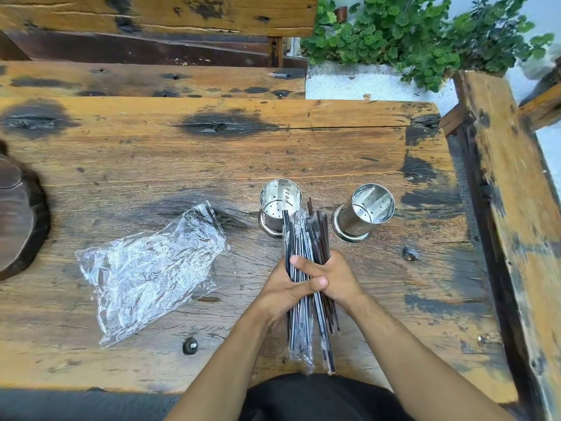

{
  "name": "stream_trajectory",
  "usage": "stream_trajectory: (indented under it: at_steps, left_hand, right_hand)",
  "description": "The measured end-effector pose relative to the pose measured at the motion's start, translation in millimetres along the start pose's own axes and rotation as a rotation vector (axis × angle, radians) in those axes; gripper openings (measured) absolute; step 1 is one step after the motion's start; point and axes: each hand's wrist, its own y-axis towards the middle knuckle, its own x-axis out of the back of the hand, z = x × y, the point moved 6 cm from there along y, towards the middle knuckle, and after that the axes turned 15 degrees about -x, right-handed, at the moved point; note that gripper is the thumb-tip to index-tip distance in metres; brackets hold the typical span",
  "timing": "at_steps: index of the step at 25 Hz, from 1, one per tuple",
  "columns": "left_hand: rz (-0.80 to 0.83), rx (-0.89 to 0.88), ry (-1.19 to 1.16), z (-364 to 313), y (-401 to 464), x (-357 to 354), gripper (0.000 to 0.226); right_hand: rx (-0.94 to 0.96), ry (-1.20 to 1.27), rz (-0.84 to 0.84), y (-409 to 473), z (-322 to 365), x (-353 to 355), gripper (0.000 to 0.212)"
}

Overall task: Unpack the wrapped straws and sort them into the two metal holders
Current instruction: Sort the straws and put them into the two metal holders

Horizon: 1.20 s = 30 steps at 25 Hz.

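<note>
While you stand at the near edge of the table (pixel 349 141), both of your hands meet on one bundle of straws (pixel 303 238). Your left hand (pixel 280 288) curls round the bundle from the left; your right hand (pixel 329 276) wraps it from the right, fingers laid across the front. Straws: dark, thin, some in clear sleeves, tips fanned toward the far edge, lower ends reaching past the near edge.

Two metal holders stand upright just beyond the straw tips. Left holder (pixel 279 208): perforated wall, nothing inside, its near wall partly hidden behind the straw tips. Right holder (pixel 368 209): same build, nothing inside, standing apart from the bundle, toward the right edge.

Crumpled clear plastic wrap (pixel 151 268) lies flat, left of your hands, well apart from the holders.

Surface: rough, weathered planks, orange-brown with black scorched patches, knots, bolt heads. Dark round wooden object (pixel 18 217) sits at the left edge, cut off. A wooden bench (pixel 151 80) runs beyond the far edge. Green leafy plants (pixel 409 38) in a white planter sit past the far right corner.
</note>
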Motion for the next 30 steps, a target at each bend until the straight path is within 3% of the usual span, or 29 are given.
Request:
stream_trajectory:
  at_steps: [8,13,16,18,21,23,25,28,30]
  left_hand:
    - [-0.087,-0.006,-0.071,6.6,-4.5,6.1,0.017]
    - [-0.137,-0.013,-0.053,5.2,-1.2,3.3,0.023]
    - [-0.185,-0.017,-0.076,3.0,3.0,2.1,0.024]
    - [-0.256,0.003,-0.109,0.5,3.4,6.7,0.024]
    - [-0.495,0.026,-0.246,-0.8,3.0,28.1,0.048]
    - [-0.633,0.013,-0.402,-2.3,4.5,40.5,0.079]
    - [-0.680,-0.051,-0.599,-8.0,8.8,42.9,0.099]
    - [-0.744,-0.118,-0.700,-16.6,9.6,40.5,0.086]
    - [-0.784,-0.138,-0.712,-17.1,10.4,34.5,0.059]
  right_hand:
    - [-0.167,0.096,0.116,-6.6,-1.4,1.9,0.048]
    - [-0.150,0.149,0.067,-7.0,-2.6,-2.8,0.049]
    - [-0.005,0.163,-0.009,-10.6,3.8,-3.6,0.027]
    - [0.025,0.252,-0.022,-9.9,3.4,2.4,0.027]
    - [-0.065,0.139,-0.135,-3.3,-10.4,23.8,0.029]
    - [-0.151,0.117,-0.173,-1.6,-26.3,31.2,0.023]
    - [-0.222,0.143,-0.256,-2.2,-39.7,31.8,0.023]
    - [-0.326,0.363,-0.310,-3.2,-54.7,15.8,0.020]
    - [-0.377,0.630,-0.253,-2.0,-57.9,-1.1,0.020]
